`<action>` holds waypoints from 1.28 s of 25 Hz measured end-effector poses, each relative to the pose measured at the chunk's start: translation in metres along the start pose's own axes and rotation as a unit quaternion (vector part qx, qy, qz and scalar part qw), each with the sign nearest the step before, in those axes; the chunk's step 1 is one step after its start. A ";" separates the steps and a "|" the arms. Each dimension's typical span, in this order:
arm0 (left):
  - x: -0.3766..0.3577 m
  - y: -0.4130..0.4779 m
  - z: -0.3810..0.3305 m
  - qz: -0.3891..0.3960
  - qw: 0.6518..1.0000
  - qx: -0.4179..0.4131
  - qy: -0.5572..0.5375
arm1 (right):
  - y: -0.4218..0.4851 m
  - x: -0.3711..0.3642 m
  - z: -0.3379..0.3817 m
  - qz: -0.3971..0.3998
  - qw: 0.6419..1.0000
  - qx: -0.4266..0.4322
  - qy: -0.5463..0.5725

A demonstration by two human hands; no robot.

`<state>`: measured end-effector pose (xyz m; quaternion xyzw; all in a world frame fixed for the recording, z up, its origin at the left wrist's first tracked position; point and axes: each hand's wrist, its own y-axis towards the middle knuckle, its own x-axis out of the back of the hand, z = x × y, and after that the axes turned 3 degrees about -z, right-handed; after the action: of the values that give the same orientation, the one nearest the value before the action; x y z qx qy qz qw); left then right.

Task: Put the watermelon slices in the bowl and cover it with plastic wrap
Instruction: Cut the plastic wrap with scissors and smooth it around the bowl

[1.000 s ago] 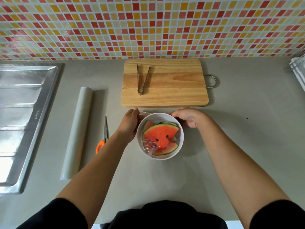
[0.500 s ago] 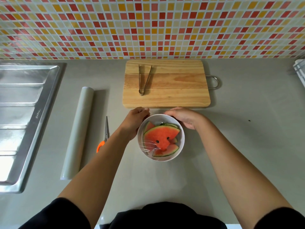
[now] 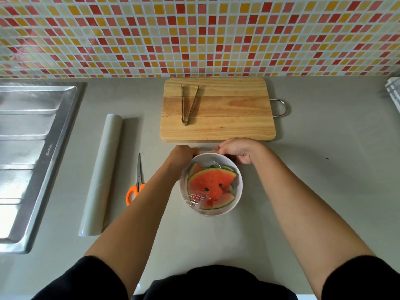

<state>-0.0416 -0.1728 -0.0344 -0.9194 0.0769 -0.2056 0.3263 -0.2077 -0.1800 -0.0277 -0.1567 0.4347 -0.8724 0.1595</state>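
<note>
A white bowl point(image 3: 238, 187) stands on the grey counter just in front of the cutting board. Watermelon slices point(image 3: 211, 182) lie inside it under a sheet of clear plastic wrap point(image 3: 195, 197), which wrinkles at the near left. My left hand point(image 3: 184, 154) is at the bowl's far left rim and my right hand point(image 3: 237, 149) at its far rim. Both sets of fingers are curled over the edge, pinching the wrap there. A thin strip of film shows between the two hands.
A roll of plastic wrap point(image 3: 104, 169) lies left of the bowl, with orange-handled scissors point(image 3: 137, 182) beside it. Metal tongs point(image 3: 189, 103) rest on the wooden cutting board point(image 3: 233, 113). A steel sink drainer point(image 3: 28, 148) fills the left side. A rack edge point(image 3: 394, 87) shows far right.
Both hands have slid along the bowl's rim toward its far side and now nearly meet there. The bowl has not moved.
</note>
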 end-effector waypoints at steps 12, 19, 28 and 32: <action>-0.002 -0.006 0.013 0.002 0.998 -0.055 -0.036 | -0.007 -0.002 -0.011 -0.041 0.989 0.121 -0.071; -0.007 -0.008 0.019 -0.030 0.993 -0.103 -0.051 | 0.003 -0.020 -0.018 -0.209 0.953 0.113 0.188; -0.010 -0.006 0.021 -0.045 0.991 -0.093 -0.085 | -0.019 0.013 -0.041 -0.032 0.989 0.057 0.132; -0.010 -0.004 0.022 -0.065 0.991 -0.093 -0.068 | -0.026 0.020 -0.047 -0.011 0.990 0.039 0.132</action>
<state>-0.0411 -0.1544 -0.0502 -0.9606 0.0135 -0.1554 0.2300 -0.2483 -0.1400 -0.0306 -0.0387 0.4156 -0.9035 0.0973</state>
